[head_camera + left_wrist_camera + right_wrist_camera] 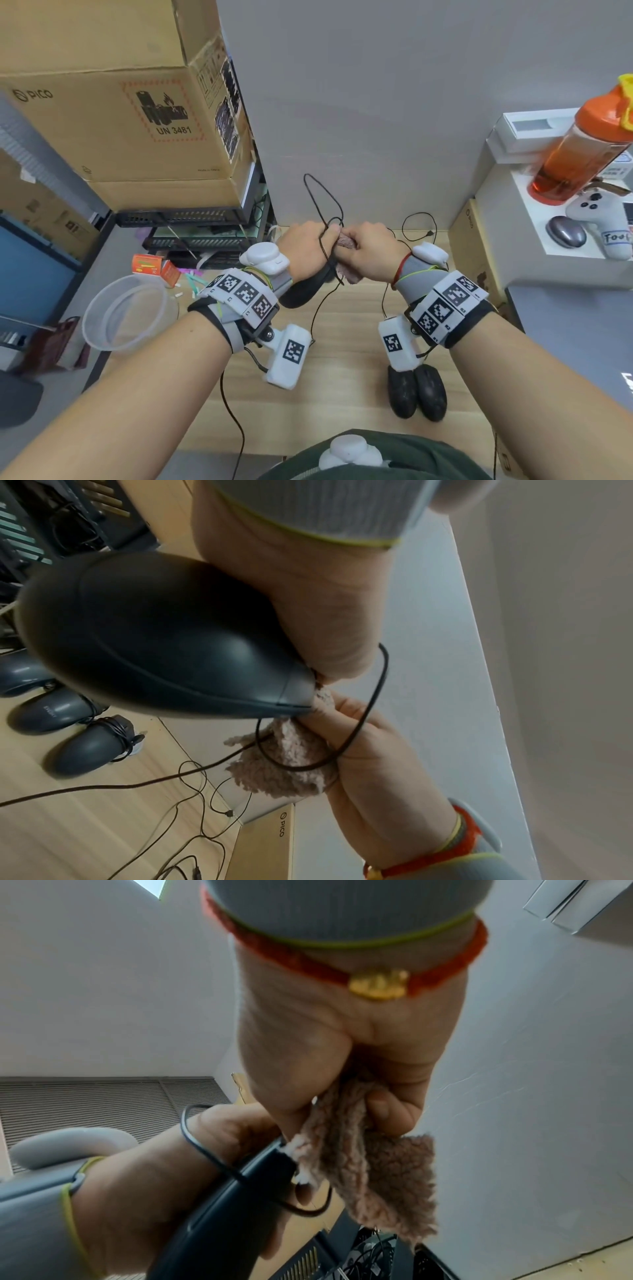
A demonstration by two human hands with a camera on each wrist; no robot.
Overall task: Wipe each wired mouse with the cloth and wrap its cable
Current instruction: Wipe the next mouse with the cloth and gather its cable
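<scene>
Above the wooden bench (342,342), the left hand (305,246) grips one dark plastic wired mouse (154,642); the right hand (370,253) clutches one fuzzy beige cloth (377,1177); three more mice (92,750) lie grouped together.

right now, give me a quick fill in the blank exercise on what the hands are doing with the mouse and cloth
1. The left hand holds a black ____, lifted off the wooden desk.
2. The right hand grips a fuzzy pinkish ____ against the front end of what the left hand holds.
3. A black cable loops over both hands and is not yet ____ around the mouse.
4. In the head view, two more black mice lie on the desk below the ____ wrist.

Missing words: mouse; cloth; wrapped; right
</scene>
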